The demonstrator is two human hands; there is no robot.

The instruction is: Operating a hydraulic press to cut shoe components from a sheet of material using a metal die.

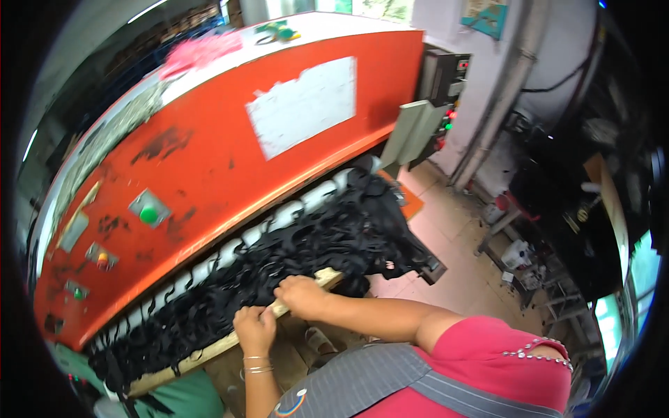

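A heap of black fabric-like strips (293,237) lies tangled along the front of a large orange machine, at the middle of the view. A long pale wooden bar (209,350) runs along its near edge. My left hand (255,329), with thin bangles at the wrist, has its fingers curled at the bar beside the strips. Just to its right, my right hand (302,297) rests over the bar with fingers closed at the edge of the heap. What either hand pinches is too small and hidden to make out.
The orange machine (230,164) has a green button (148,214) and a white paper sheet (306,104) on its face. White rollers (286,214) show behind the strips. A control box (446,76) stands at the far right end. Tiled floor (446,237) and cluttered shelving lie to the right.
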